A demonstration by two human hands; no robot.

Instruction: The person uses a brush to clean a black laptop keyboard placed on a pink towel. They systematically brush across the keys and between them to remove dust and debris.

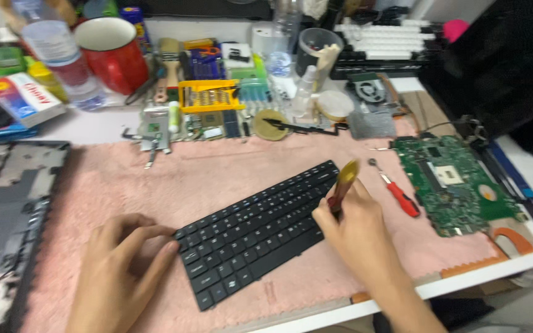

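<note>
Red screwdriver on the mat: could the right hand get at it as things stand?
Probably yes. The screwdriver lies bare on the pink mat just beside the right hand, with nothing between them. But that hand already grips a brush, so it would need to free its fingers first.

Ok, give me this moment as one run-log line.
left hand: fingertips on keyboard left end | right hand: holds brush over right end | keyboard: flat on pink mat | red screwdriver, green circuit board: right
</note>
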